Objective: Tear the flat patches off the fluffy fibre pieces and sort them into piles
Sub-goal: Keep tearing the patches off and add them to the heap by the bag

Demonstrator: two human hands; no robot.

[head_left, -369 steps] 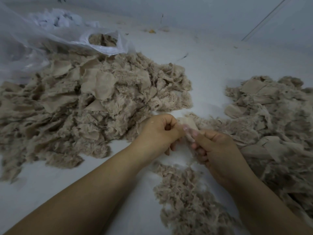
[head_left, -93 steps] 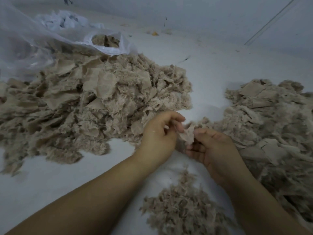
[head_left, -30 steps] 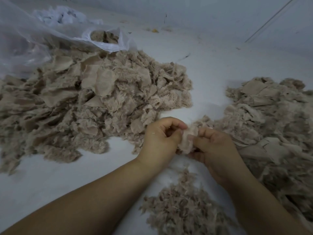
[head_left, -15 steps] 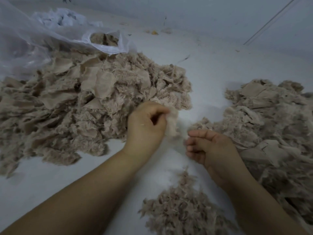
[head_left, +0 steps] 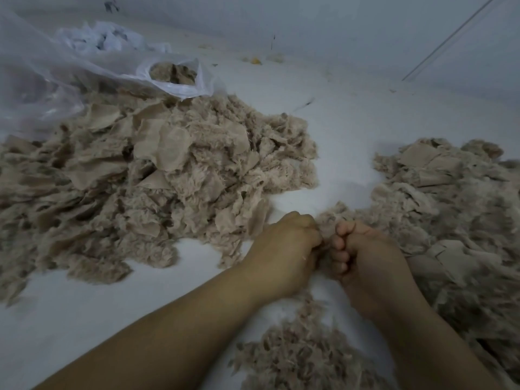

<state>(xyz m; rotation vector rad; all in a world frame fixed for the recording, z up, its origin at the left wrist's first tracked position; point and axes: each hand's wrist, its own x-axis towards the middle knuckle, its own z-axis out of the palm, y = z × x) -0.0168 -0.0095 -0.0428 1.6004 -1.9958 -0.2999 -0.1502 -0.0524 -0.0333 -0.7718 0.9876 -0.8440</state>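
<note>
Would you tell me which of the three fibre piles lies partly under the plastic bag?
The big left pile: the plastic bag overlaps its far edge; the other two lie uncovered.

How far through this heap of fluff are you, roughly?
Some is done: a small pile of loose fluff lies near the wrists, and there are big mixed heaps on the left and on the right; which is finished I cannot tell. In hand: the left hand and right hand both grip one fibre piece. Left: plenty, since flat patches still show in both heaps.
</note>
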